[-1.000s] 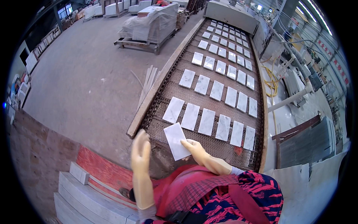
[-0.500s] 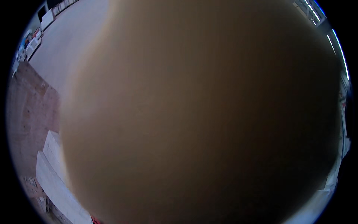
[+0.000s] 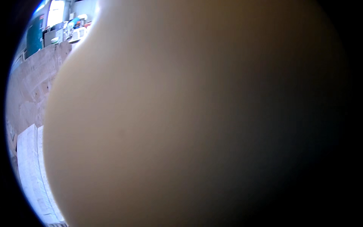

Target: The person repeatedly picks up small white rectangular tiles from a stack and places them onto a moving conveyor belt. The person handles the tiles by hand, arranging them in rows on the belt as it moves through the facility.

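A large blurred tan-brown shape (image 3: pixel 151 113) lies right up against the lens and covers nearly the whole head view. It is smooth and darkens to black toward the right. Whether it is a hand, a glove or some other thing I cannot make out. Neither my left hand nor my right hand can be recognised, and whatever is behind the shape is hidden.
Along the left rim shows a brownish, marked surface (image 3: pixel 28 83). Pale, long boards or blocks (image 3: pixel 28 159) stand at the lower left. Farther off are a dark teal upright panel (image 3: pixel 34 36), a bright window (image 3: pixel 56 13) and mixed clutter (image 3: pixel 77 30).
The blurred shape now reaches farther left and also covers the right rim, where lights showed before. The view has turned, bringing the window and teal panel in at the upper left.
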A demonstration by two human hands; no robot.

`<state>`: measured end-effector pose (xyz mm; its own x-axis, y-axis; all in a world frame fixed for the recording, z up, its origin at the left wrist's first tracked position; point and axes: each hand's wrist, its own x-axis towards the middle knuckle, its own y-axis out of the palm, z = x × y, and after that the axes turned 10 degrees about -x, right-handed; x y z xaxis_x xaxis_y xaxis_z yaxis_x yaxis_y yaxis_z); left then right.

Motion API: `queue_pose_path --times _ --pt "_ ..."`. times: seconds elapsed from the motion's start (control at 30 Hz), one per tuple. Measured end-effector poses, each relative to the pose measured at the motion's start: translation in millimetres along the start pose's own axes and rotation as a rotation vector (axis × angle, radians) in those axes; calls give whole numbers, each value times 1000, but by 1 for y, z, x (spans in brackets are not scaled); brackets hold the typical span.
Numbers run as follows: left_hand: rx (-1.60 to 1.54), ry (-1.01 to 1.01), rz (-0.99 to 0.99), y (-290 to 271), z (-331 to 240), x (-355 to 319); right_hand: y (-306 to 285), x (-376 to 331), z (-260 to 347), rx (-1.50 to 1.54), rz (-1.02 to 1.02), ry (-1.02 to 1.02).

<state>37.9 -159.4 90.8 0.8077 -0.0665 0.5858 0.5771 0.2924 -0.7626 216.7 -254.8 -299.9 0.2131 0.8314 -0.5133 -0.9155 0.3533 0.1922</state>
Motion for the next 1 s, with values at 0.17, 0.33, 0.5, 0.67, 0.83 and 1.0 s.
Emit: queue_pose_path --times 0.17,0.33,0.5,0.67,0.83,1.0 --pt "74 -41 52 11 35 8 3 28 45 9 -43 67" --pt "38 -36 62 14 47 10 -5 38 34 35 82 -25" --pt "56 -63 14 3 45 2 15 68 42 185 -60 209" --pt "116 -65 -66 -11 39 -3 -3 83 21 194 76 34" --pt "134 -122 -119 -32 31 -32 24 63 9 175 20 113" --pt "-28 -139 -113 2 29 -66 14 49 -10 221 -55 116"
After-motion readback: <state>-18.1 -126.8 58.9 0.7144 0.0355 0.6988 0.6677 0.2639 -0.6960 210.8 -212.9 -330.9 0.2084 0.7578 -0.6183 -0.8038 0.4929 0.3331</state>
